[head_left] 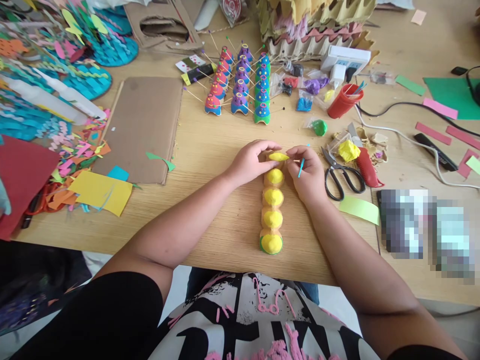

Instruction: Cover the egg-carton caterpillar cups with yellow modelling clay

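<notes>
A strip of egg-carton cups point(273, 210) lies lengthwise before me, its humps topped with yellow clay point(273, 219); the nearest has a green edge. At the far end, a flattened, pointed piece of yellow clay point(278, 156) sits between my hands. My left hand point(255, 159) curls round it from the left, thumb and fingers closed on its edge. From the right, my right hand point(308, 172) touches its tip with finger and thumb. A thin blue stick point(301, 168) is tucked in my right hand's fingers. Whether the clay rests on the last cup is partly hidden.
Painted egg-carton caterpillars point(240, 85) with stick legs stand beyond. Right are scissors point(339, 175), a red-handled knife point(363, 160), yellow clay in a box point(348, 149) and a red cup point(345, 100). Cardboard point(144, 125) and paper scraps point(80, 155) lie left.
</notes>
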Motion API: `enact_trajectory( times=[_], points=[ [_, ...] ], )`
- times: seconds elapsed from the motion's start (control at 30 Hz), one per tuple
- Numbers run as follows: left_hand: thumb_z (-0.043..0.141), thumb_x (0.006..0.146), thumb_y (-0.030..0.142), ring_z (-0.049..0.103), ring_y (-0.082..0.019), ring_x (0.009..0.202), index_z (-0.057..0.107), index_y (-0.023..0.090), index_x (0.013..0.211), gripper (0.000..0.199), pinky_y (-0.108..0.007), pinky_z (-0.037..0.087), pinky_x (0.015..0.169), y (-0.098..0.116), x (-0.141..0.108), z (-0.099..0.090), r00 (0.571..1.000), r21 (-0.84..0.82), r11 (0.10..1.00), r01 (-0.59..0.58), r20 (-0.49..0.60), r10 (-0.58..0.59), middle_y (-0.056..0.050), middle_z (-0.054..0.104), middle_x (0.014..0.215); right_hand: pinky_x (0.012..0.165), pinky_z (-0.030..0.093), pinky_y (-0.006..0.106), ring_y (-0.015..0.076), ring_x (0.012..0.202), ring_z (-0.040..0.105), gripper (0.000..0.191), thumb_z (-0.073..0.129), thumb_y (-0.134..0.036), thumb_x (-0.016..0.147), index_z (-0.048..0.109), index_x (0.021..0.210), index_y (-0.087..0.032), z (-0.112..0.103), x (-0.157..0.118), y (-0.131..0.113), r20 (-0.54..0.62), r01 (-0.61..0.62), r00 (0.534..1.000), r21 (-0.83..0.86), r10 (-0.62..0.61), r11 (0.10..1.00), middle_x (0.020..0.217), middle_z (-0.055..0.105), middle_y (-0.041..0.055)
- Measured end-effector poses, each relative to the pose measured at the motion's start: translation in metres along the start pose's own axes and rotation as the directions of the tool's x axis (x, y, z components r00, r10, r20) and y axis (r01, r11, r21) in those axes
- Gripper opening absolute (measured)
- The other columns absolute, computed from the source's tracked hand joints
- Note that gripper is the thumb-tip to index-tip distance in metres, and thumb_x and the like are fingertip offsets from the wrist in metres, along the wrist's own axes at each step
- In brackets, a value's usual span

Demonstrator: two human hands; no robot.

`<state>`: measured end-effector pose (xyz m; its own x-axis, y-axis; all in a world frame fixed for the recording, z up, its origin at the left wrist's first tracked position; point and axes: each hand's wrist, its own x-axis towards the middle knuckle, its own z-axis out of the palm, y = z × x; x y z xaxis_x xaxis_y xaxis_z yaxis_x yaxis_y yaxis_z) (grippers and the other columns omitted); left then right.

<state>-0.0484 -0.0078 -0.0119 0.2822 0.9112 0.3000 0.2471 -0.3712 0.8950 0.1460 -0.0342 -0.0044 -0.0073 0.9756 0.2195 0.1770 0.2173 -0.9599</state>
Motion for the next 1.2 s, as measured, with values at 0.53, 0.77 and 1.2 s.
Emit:
enact_trajectory(
  times=[0.53, 0.77, 1.2],
  points=[
    [0.084, 0.085, 0.025, 0.073, -0.021, 0.119, 0.078, 0.021, 0.120, 0.037, -0.036, 0.056, 0.109, 0.0012, -0.0001, -0.0006, 1.000, 0.015, 1.000, 0.018, 0.000, -0.018, -0.007, 0.080, 0.125, 0.070, 0.053, 0.032, 0.0154, 0.079, 0.059, 0.022, 0.076, -0.039, 0.085, 0.062, 0.097, -0.028, -0.0014, -0.0004, -0.0041, 0.053, -0.031, 0.998, -0.006, 0.031, 1.000, 0.092, 0.066, -0.0008],
    [0.083, 0.087, 0.033, 0.073, -0.022, 0.120, 0.078, 0.019, 0.122, 0.038, -0.037, 0.055, 0.108, 0.0049, 0.0001, -0.0026, 1.000, 0.016, 1.000, -0.008, 0.009, 0.008, -0.009, 0.080, 0.126, 0.065, 0.051, 0.030, 0.0139, 0.074, 0.057, 0.025, 0.078, -0.042, 0.086, 0.061, 0.096, -0.028, 0.0005, -0.0011, -0.0063, 0.042, -0.023, 0.999, 0.011, 0.023, 1.000, 0.087, 0.063, -0.0019],
    [0.083, 0.089, 0.026, 0.075, -0.020, 0.106, 0.085, 0.022, 0.106, 0.018, -0.036, 0.058, 0.099, 0.0009, 0.0019, -0.0017, 0.987, -0.012, 0.987, -0.158, -0.023, 0.158, -0.006, 0.082, 0.109, 0.070, 0.056, 0.032, 0.0141, 0.074, 0.062, 0.037, 0.088, -0.053, 0.083, 0.062, 0.092, -0.028, 0.0014, -0.0003, -0.0028, 0.070, -0.043, 0.997, 0.157, 0.032, 0.987, 0.084, 0.067, -0.0023]
  ],
)
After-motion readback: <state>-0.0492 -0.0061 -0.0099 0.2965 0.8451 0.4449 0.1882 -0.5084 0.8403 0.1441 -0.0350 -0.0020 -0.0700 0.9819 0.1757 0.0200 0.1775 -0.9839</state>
